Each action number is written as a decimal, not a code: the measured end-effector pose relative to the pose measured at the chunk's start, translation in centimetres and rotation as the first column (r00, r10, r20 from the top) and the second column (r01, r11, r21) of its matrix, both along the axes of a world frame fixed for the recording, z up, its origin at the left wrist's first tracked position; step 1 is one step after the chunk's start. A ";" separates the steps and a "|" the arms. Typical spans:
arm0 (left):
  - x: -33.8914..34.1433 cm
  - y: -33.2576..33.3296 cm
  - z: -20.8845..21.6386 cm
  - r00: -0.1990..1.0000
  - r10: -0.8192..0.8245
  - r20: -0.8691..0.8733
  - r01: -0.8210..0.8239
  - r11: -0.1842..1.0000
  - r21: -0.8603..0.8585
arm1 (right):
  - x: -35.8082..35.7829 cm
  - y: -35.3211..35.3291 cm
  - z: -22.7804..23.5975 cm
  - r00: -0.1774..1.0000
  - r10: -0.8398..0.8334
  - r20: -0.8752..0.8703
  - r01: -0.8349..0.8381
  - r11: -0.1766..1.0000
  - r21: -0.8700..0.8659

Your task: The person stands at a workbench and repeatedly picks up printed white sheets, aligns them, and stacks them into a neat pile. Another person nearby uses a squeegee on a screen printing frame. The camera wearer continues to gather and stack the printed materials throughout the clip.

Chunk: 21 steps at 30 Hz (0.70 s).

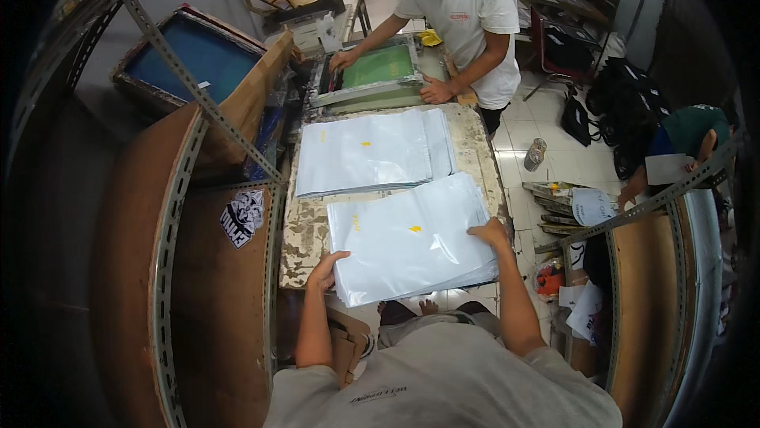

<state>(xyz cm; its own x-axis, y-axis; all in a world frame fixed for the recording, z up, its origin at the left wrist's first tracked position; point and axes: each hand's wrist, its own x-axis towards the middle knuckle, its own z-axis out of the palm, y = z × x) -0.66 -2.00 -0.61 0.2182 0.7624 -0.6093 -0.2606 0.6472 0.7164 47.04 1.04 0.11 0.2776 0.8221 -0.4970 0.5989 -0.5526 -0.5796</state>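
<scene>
Between my two hands is a stack of glossy white plastic sheets with small yellow prints, tilted a little and overhanging the table's near edge. My left hand grips its left edge, thumb on top. On the right edge, my right hand holds it with the thumb over the upper face; the fingers underneath are hidden. Just beyond lies a second stack of similar white sheets, flat on the paint-stained table.
Across the table a person in a white shirt works at a green screen-printing frame. A blue screen frame leans at the far left. Metal-edged shelving flanks my left, and another shelf my right. A second person bends at the right.
</scene>
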 end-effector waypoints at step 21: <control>0.3 -0.1 -1.2 0.998 0.062 -0.001 -0.062 0.992 -0.113 | -0.5 1.2 3.4 0.649 -0.120 -0.751 -0.071 0.974 -0.217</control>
